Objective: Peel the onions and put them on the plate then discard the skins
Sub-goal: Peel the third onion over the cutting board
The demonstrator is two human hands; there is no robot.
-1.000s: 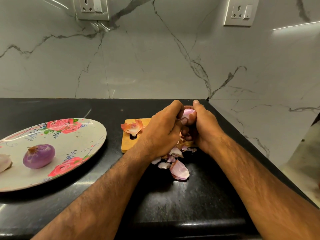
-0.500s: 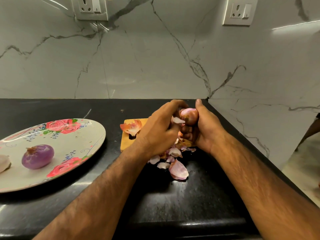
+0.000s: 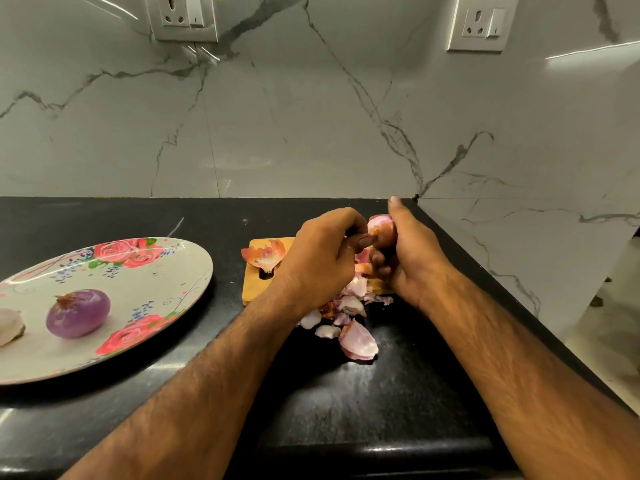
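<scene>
A peeled onion and a paler one lie on the plate. The right hand grips another onion above the cutting board. The left hand pinches its skin. Loose skins remain undiscarded on the counter.

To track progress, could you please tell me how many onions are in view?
3: a purple onion on the plate, a pale onion cut off at its left edge, and a half-peeled onion in the right hand. Others may hide behind it or the left hand.
</scene>
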